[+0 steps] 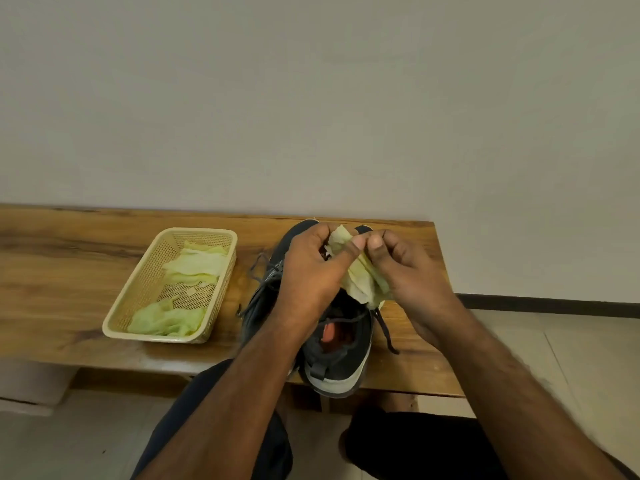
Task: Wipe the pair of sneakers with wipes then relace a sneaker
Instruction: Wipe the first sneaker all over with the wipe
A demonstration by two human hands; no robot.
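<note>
Both hands pinched one pale green wipe between them, the left hand and right hand gripping it with thumb and fingers above two dark sneakers on a wooden bench. A basket beside them held more wipes.

Both forearms reach forward, hands meeting close together. Left hand and right hand each have fingers curled, thumbs pinching a wipe between them.
</note>
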